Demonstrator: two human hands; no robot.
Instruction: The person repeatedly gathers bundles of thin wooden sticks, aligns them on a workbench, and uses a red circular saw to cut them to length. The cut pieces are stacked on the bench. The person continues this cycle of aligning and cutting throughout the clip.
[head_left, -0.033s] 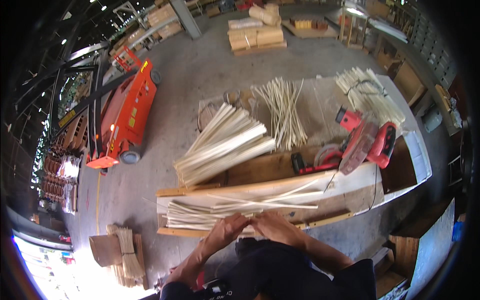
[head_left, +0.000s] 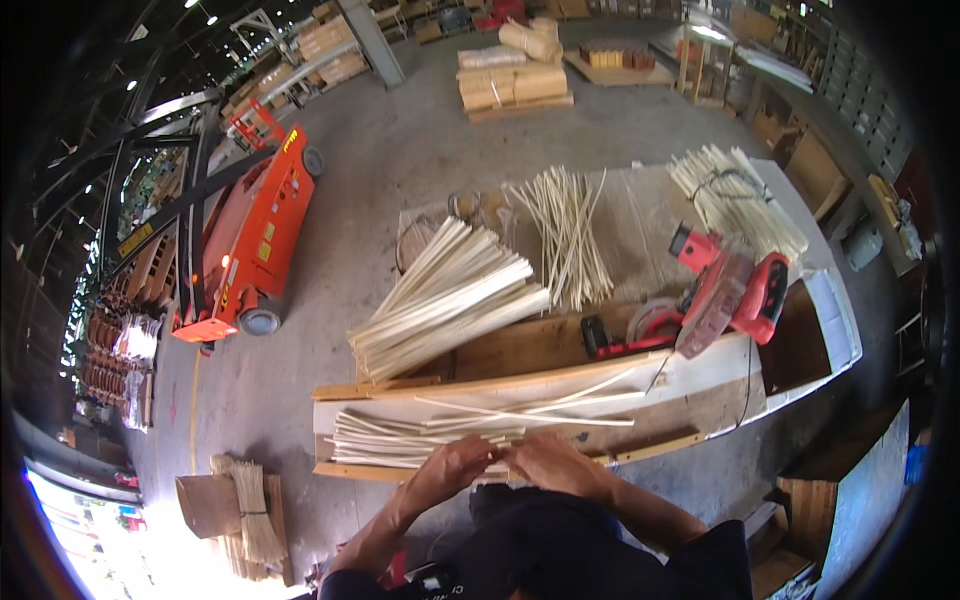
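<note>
My left hand (head_left: 455, 466) is closed at the near side of the bench, by the right ends of a loose row of thin pale wooden sticks (head_left: 375, 440). Beside it my right hand (head_left: 555, 466) is closed too, its fingertips almost meeting the left ones. Whatever the fingers pinch is hidden by the hands; a tiny red spot shows between them. Just beyond the hands, a few longer sticks (head_left: 560, 412) lie crossed on the pale board.
A red circular saw (head_left: 715, 290) rests at the bench's right. Behind the board lie a large stick pile (head_left: 450, 300), a looser stack (head_left: 565, 235) and a tied bundle (head_left: 735, 195). An orange lift (head_left: 255, 240) stands on the floor at left; another bundle (head_left: 258, 515) sits lower left.
The whole view has shifted slightly, with the bench a little lower in the picture. My hands stay close together at the same place, and the red spot between them now shows.
</note>
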